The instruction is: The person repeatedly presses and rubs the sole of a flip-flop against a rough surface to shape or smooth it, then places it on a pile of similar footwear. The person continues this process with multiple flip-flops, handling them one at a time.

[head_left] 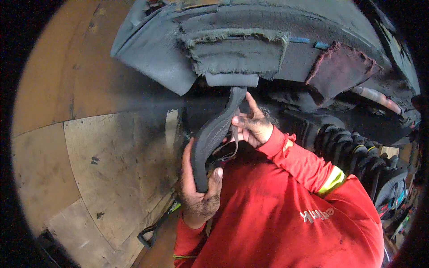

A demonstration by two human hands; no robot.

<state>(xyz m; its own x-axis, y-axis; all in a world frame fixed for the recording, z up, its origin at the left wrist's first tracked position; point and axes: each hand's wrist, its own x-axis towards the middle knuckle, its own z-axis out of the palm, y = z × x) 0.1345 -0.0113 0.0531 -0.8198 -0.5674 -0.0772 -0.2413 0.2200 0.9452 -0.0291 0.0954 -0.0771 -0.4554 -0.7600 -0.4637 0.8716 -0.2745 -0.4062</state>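
Note:
Between my two hands stands a dark grey sandal [209, 133], its stitched sole edge turned up and a thin strap hanging on its right side. My left hand [199, 196] cups the lower end, fingers on one side and thumb on the other. My right hand [255, 127] grips the sandal higher up, with one finger stretched up along it. The sandal's upper end meets or lies just under a pale grey rounded bar [232, 80] of a dust-covered machine [246, 18]. Whether they touch is hard to tell. Dark dust coats both hands.
A frayed grey cloth [239, 53] hangs over the bar, with a maroon cloth [339, 69] to its right. A grey flap [154, 53] sticks out at left. Several dark sandals [348, 145] are piled at right. Wooden boards [111, 169] cover the left side; a black strap-like loop [148, 236] lies below.

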